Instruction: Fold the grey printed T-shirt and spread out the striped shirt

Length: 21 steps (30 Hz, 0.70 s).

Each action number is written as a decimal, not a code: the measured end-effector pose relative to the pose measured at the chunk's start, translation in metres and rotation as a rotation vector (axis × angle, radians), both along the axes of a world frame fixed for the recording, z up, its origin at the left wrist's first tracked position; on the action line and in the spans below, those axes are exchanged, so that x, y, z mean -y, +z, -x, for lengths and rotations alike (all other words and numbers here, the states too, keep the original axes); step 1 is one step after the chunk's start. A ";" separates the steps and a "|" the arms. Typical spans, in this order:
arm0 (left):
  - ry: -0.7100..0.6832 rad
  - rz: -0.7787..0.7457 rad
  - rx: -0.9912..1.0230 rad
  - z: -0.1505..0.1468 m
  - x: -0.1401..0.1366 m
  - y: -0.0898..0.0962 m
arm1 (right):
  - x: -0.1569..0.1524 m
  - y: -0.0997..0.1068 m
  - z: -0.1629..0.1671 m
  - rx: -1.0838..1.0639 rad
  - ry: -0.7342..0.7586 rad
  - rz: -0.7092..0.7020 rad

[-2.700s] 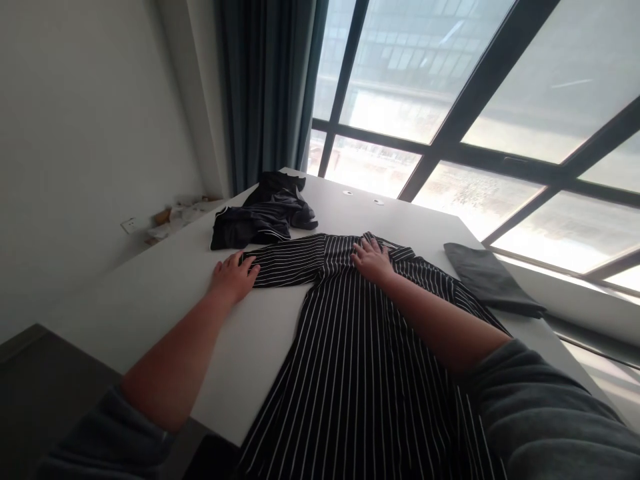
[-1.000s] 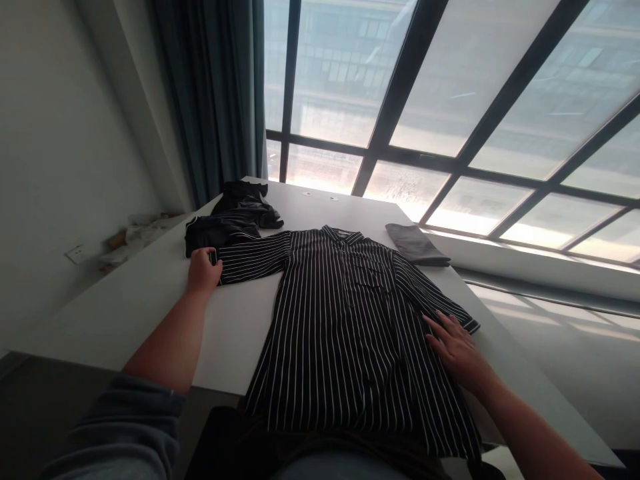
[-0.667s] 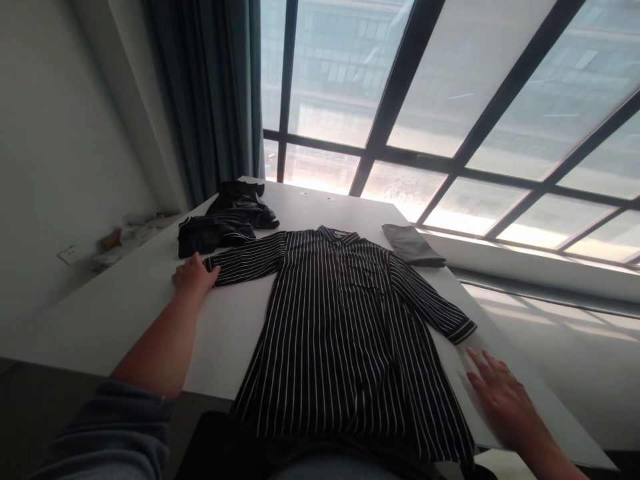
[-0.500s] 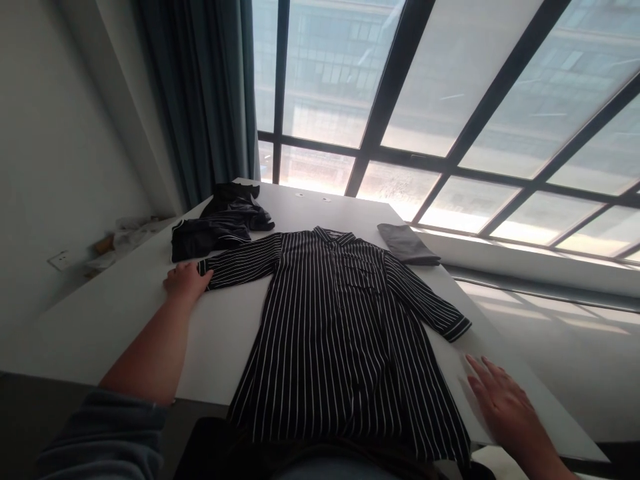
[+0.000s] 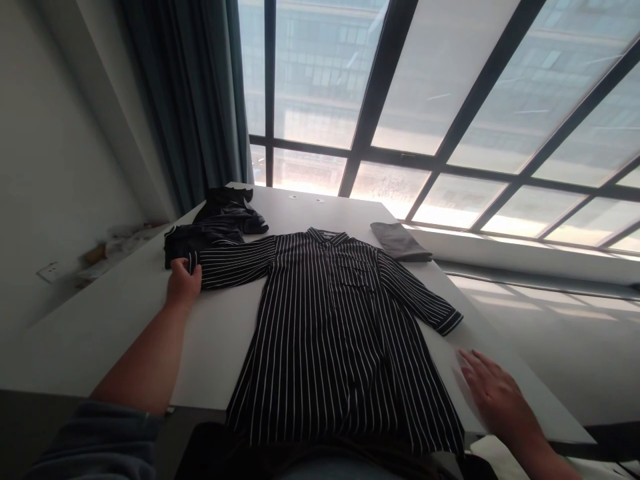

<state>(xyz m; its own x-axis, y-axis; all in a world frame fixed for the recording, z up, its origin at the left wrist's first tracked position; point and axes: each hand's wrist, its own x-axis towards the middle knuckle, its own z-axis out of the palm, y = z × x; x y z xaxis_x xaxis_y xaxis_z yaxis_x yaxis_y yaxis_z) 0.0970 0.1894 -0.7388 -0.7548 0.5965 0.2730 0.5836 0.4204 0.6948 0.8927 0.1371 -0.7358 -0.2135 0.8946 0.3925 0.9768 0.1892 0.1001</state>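
A black shirt with white stripes (image 5: 330, 333) lies spread on the white table (image 5: 210, 360), collar toward the window and hem at the near edge. My left hand (image 5: 184, 283) grips the cuff of its left-side sleeve (image 5: 235, 263), thumb and fingers closed on the cloth. The other sleeve (image 5: 423, 293) slants outward to the right. Below that cuff, my right hand (image 5: 500, 393) rests over the table with fingers stretched out, beside the shirt and holding nothing.
Crumpled dark clothing (image 5: 220, 223) lies at the back left, close to the gripped cuff. A folded grey cloth (image 5: 400, 241) sits near the right table edge. Behind the table are a dark curtain (image 5: 200, 100) and large windows (image 5: 320, 80).
My left hand has drawn the sleeve's cuff outward to the left, straightening the sleeve until it meets the dark clothing. The right hand stays nearly in place; the view has shifted slightly.
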 end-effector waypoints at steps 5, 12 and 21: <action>-0.018 -0.087 0.104 -0.002 0.003 0.004 | 0.000 -0.006 -0.003 -0.044 -0.014 -0.002; -0.127 -0.020 0.093 -0.004 0.007 0.009 | 0.001 -0.007 -0.001 -0.070 -0.030 -0.033; -0.153 -0.066 0.219 -0.024 0.017 0.028 | 0.005 -0.004 0.007 -0.069 -0.040 -0.066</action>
